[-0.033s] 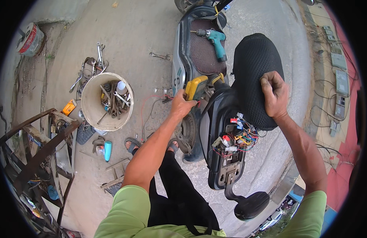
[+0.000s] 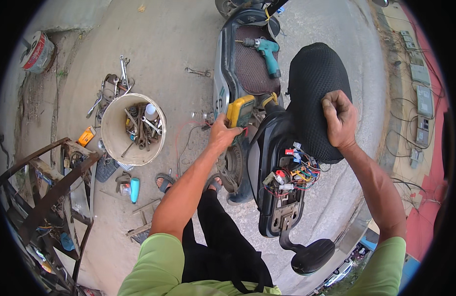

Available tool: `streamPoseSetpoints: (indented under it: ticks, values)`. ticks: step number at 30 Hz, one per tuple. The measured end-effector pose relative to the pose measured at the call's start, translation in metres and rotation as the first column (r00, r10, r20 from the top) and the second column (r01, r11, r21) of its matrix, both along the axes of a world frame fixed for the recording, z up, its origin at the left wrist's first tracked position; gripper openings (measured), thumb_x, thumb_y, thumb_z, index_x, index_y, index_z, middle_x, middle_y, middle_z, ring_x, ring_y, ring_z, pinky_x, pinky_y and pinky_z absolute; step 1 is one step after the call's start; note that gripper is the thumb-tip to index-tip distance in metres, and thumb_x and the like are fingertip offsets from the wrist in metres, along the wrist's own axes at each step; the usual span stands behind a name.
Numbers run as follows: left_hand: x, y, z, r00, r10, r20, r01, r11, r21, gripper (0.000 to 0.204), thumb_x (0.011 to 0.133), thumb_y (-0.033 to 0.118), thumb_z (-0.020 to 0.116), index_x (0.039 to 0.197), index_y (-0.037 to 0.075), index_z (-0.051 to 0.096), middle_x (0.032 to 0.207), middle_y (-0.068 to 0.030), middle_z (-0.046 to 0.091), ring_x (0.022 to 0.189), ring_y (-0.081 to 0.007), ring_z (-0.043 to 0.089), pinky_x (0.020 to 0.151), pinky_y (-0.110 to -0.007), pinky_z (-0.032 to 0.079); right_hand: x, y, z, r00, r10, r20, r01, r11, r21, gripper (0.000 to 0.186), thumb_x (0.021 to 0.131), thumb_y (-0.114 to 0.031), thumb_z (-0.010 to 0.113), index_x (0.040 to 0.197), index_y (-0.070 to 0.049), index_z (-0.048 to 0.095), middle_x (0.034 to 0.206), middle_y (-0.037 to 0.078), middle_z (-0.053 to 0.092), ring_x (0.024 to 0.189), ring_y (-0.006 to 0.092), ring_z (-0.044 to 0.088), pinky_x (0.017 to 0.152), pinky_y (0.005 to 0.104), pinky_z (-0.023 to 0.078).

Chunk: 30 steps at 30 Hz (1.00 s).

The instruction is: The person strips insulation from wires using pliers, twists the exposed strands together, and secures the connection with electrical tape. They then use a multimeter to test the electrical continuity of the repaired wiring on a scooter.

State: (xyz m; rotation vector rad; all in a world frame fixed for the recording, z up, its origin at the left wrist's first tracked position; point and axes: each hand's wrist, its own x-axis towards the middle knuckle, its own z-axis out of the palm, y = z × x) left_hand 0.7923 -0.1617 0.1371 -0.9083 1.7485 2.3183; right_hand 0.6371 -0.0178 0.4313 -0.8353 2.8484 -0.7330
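A yellow multimeter [image 2: 240, 111] is in my left hand [image 2: 225, 131], beside the front of the scooter's seat area. Its face is tilted to the right, and a bit of red shows at its lower end. My right hand [image 2: 340, 118] is curled into a fist against the black mesh-covered seat [image 2: 319, 84], with nothing visible in its fingers. Below the seat, the scooter's open rear body [image 2: 260, 197] holds a bundle of coloured wires and connectors [image 2: 294, 172]. A thin red lead and a black lead [image 2: 186, 143] trail on the ground left of the multimeter.
A teal cordless drill [image 2: 267, 54] lies on the scooter's footboard mat [image 2: 252, 76]. On the left stand a bucket of tools [image 2: 107, 121], with wrenches [image 2: 123, 71] beside it, and a rusty metal frame [image 2: 45, 197]. A teal bottle [image 2: 134, 190] lies near my feet. Electrical boxes [image 2: 425, 102] line the right.
The multimeter has turned slightly in my left hand, so more of its face shows. My right hand stays against the seat.
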Motion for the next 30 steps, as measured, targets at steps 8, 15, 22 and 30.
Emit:
streamPoseSetpoints:
  ticks: [8, 15, 22, 30]
  values:
    - [-0.053, -0.062, 0.029, 0.97, 0.237, 0.056, -0.228, 0.799, 0.556, 0.044, 0.086, 0.023, 0.071, 0.121, 0.001, 0.055, 0.105, -0.0062, 0.066, 0.087, -0.0162, 0.067, 0.078, -0.033, 0.055, -0.001, -0.003, 0.002, 1.0, -0.01, 0.029, 0.01, 1.0, -0.007, 0.01, 0.085, -0.013, 0.062, 0.079, -0.005, 0.061, 0.057, 0.003, 0.049, 0.051, 0.012, 0.047, 0.052, 0.0297, 0.041]
    - [-0.082, -0.046, 0.052, 0.948, 0.318, -0.026, -0.26, 0.816, 0.517, 0.046, 0.088, 0.025, 0.07, 0.124, 0.003, 0.052, 0.107, -0.0055, 0.066, 0.09, -0.0154, 0.066, 0.076, -0.035, 0.055, -0.002, 0.005, 0.006, 1.0, 0.005, 0.024, -0.004, 1.0, -0.023, 0.008, 0.08, -0.015, 0.063, 0.08, -0.007, 0.063, 0.059, 0.005, 0.059, 0.052, 0.0207, 0.06, 0.057, 0.0339, 0.049]
    - [0.044, -0.041, 0.109, 0.906, 0.42, -0.047, -0.351, 0.811, 0.467, 0.038, 0.093, 0.017, 0.062, 0.128, 0.006, 0.053, 0.121, -0.0045, 0.064, 0.112, -0.0197, 0.061, 0.1, -0.042, 0.048, -0.011, 0.022, 0.012, 0.999, 0.026, 0.033, -0.026, 0.999, -0.024, 0.019, 0.082, -0.026, 0.062, 0.081, -0.008, 0.067, 0.068, 0.013, 0.068, 0.066, 0.0339, 0.068, 0.064, 0.0447, 0.053]
    - [0.247, 0.038, 0.23, 0.682, 0.731, 0.012, -0.707, 0.656, 0.263, 0.039, 0.09, 0.011, 0.062, 0.127, 0.002, 0.053, 0.115, -0.0083, 0.066, 0.105, -0.02, 0.064, 0.094, -0.037, 0.051, -0.001, 0.006, 0.013, 0.994, 0.092, 0.058, -0.091, 0.996, -0.023, 0.032, 0.083, -0.04, 0.061, 0.09, -0.012, 0.073, 0.084, 0.016, 0.073, 0.085, 0.037, 0.07, 0.079, 0.047, 0.054]
